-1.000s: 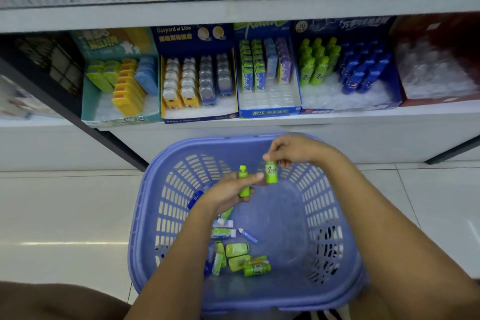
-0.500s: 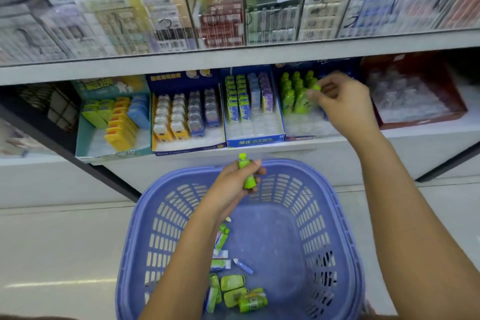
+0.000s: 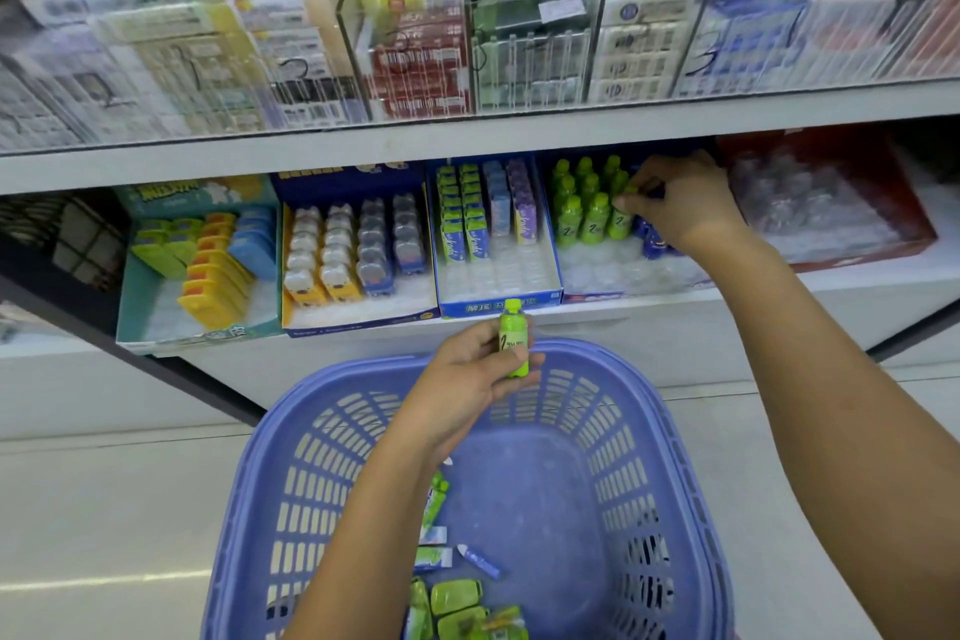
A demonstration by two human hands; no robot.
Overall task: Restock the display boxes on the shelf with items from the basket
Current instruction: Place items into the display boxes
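My left hand point(image 3: 470, 382) grips a small green bottle point(image 3: 513, 340) upright above the far rim of the blue basket point(image 3: 270, 499). My right hand point(image 3: 675, 203) reaches into the blue display box point(image 3: 613, 270) on the shelf and pinches a green bottle point(image 3: 621, 218) at the front right of the green rows. Several green bottles point(image 3: 582, 208) stand in that box beside blue ones point(image 3: 652, 239). More green packets and bottles point(image 3: 457, 608) lie in the basket bottom.
Left of that box stand display boxes of green and purple packs point(image 3: 480, 213), bear-shaped items point(image 3: 343, 250) and yellow and blue items point(image 3: 208, 265). A red box point(image 3: 831, 208) sits at the right. Clear cases of cartons point(image 3: 467, 16) fill the upper shelf. Pale floor tiles surround the basket.
My right hand carried its green bottle from above the basket up into the blue display box and set it among the green rows. My left hand rose slightly with its bottle.
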